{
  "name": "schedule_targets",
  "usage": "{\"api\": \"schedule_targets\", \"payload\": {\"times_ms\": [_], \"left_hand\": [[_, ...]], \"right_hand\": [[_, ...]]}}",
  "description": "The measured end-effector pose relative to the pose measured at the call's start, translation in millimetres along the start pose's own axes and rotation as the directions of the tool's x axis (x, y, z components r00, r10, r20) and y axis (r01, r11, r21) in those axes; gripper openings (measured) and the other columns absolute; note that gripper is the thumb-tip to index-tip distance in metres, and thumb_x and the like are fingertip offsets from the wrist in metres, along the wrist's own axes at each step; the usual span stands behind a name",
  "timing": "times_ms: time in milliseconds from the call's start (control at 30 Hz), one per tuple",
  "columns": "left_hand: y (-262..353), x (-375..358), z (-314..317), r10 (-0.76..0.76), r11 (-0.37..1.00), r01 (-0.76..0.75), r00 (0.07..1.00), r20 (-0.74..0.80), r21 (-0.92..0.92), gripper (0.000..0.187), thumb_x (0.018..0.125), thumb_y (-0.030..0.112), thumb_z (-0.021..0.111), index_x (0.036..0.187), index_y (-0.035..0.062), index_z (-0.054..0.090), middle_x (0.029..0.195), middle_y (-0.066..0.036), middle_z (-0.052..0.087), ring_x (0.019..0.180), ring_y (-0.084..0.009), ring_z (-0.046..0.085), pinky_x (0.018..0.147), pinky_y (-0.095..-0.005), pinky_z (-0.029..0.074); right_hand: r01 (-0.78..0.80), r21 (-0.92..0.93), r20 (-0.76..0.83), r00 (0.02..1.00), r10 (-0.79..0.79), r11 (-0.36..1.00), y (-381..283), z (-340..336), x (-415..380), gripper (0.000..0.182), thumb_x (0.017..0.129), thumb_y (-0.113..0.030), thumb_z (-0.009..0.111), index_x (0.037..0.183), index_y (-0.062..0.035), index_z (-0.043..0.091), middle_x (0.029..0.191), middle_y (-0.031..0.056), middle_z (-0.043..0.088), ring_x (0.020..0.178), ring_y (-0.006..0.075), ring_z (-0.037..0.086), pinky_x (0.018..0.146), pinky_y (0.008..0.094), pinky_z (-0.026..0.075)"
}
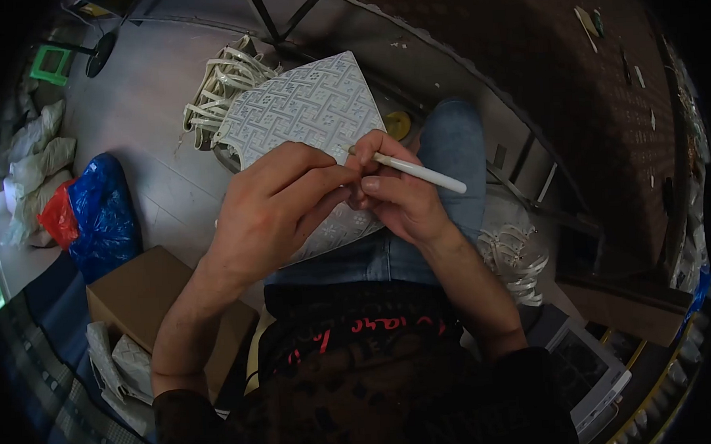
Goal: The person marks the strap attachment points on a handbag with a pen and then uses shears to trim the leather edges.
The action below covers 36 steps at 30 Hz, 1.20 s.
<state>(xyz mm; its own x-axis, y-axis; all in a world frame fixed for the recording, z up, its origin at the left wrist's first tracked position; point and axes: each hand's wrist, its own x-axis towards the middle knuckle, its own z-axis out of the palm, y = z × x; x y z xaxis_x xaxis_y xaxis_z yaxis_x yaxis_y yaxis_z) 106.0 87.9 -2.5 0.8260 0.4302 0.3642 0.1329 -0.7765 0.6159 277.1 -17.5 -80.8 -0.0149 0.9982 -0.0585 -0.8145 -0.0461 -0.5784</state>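
Note:
My right hand (406, 200) is closed around a slim white pen-shaped tool (429, 174), whose narrower brownish end points up and left. The fingertips of my left hand (279, 197) are pinched together and meet those of my right hand. Whatever lies between them is hidden by the fingers. Both hands are above a grey-white board (310, 101) with a woven-line and flower pattern, resting over my lap. At the board's far left edge lies a bundle of cream straps (226, 85).
A cardboard box (148, 294) stands at my left, with blue (105, 217) and red (58, 215) plastic bags beyond it. More white straps (516, 259) lie by my right leg. A dark brown surface (556, 94) rises at the right. A green stool (51, 65) stands far left.

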Motion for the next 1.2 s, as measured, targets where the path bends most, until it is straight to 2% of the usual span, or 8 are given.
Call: {"api": "schedule_targets", "payload": {"times_ms": [233,300,533,700,833,933,1000,1200], "left_hand": [[-5.2,18.0,-3.7,0.131,0.985,-0.145,0.981,0.146,0.09,0.026,0.076,0.0,0.081,0.102,0.0035,0.074,0.092,-0.007,0.068,0.077,-0.0239,0.068,0.064,-0.034,0.055],[-7.1,21.4,-5.7,0.175,0.972,-0.202,0.963,0.206,0.119,0.025,0.075,0.0,0.08,0.099,0.0029,0.072,0.093,-0.007,0.068,0.078,-0.0241,0.068,0.064,-0.0343,0.055],[-18.2,27.4,-8.6,0.209,0.964,-0.247,0.932,0.296,0.099,0.023,0.074,-0.002,0.079,0.094,0.0035,0.07,0.093,-0.007,0.068,0.079,-0.0247,0.068,0.064,-0.0343,0.055],[-26.0,21.9,-2.1,0.073,0.997,-0.079,0.962,0.262,0.01,0.02,0.078,0.001,0.078,0.094,0.0056,0.068,0.093,-0.005,0.066,0.083,-0.0244,0.069,0.07,-0.0343,0.057],[-23.0,20.8,-4.1,0.031,0.999,-0.023,0.969,0.246,-0.034,0.018,0.08,0.001,0.078,0.095,0.0065,0.069,0.092,-0.006,0.067,0.083,-0.0252,0.069,0.07,-0.035,0.057],[-22.8,21.9,-6.3,0.096,0.995,-0.098,0.97,0.224,-0.005,0.021,0.077,0.0,0.078,0.095,0.0055,0.068,0.093,-0.005,0.067,0.083,-0.0232,0.069,0.07,-0.034,0.057],[-21.7,26.3,-9.2,0.24,0.958,-0.271,0.937,0.254,0.096,0.023,0.075,0.003,0.077,0.096,0.0047,0.067,0.093,-0.004,0.065,0.082,-0.0207,0.068,0.068,-0.0327,0.057],[-23.5,34.0,-12.2,0.308,0.905,-0.389,0.879,0.363,0.174,0.032,0.065,0.004,0.079,0.093,0.0046,0.065,0.089,-0.005,0.063,0.077,-0.0221,0.066,0.063,-0.0336,0.055]], "right_hand": [[0.035,0.061,0.043,0.998,-0.037,0.998,5.9,-9.6,2.8,0.019,0.095,0.002,0.059,0.112,-0.0046,0.054,0.097,0.0049,0.061,0.086,0.0128,0.061,0.075,0.0273,0.05],[-0.017,0.042,0.049,0.999,0.015,0.999,6.2,-10.5,2.9,0.018,0.095,0.003,0.059,0.111,-0.0043,0.055,0.097,0.0054,0.062,0.085,0.0133,0.062,0.073,0.0269,0.05],[-0.042,-0.011,0.024,0.999,0.042,0.999,7.9,-11.6,5.0,0.017,0.096,0.002,0.06,0.111,-0.0041,0.055,0.094,0.006,0.064,0.084,0.0134,0.063,0.072,0.0275,0.05],[-0.029,0.026,0.043,0.999,0.028,0.999,8.4,-14.0,3.6,0.017,0.096,0.0,0.061,0.112,-0.0041,0.056,0.094,0.0065,0.064,0.085,0.0132,0.063,0.073,0.0257,0.051],[-0.041,0.056,0.042,0.998,0.039,0.998,6.5,-13.1,4.1,0.018,0.096,0.0,0.062,0.112,-0.004,0.055,0.094,0.0064,0.064,0.085,0.0132,0.063,0.073,0.0256,0.052],[-0.038,0.068,0.058,0.998,0.035,0.997,5.8,-12.4,5.5,0.018,0.096,0.0,0.062,0.112,-0.0039,0.056,0.094,0.0063,0.063,0.085,0.0134,0.063,0.073,0.0261,0.052],[-0.047,0.073,0.021,0.999,0.045,0.996,6.4,-11.0,5.7,0.018,0.095,0.001,0.062,0.111,-0.0035,0.056,0.093,0.0065,0.063,0.085,0.0135,0.063,0.074,0.0264,0.053],[-0.086,0.094,-0.008,0.996,0.088,0.992,6.4,-12.1,6.5,0.02,0.093,0.005,0.06,0.112,-0.0029,0.055,0.094,0.007,0.064,0.084,0.0141,0.064,0.074,0.027,0.053]]}}
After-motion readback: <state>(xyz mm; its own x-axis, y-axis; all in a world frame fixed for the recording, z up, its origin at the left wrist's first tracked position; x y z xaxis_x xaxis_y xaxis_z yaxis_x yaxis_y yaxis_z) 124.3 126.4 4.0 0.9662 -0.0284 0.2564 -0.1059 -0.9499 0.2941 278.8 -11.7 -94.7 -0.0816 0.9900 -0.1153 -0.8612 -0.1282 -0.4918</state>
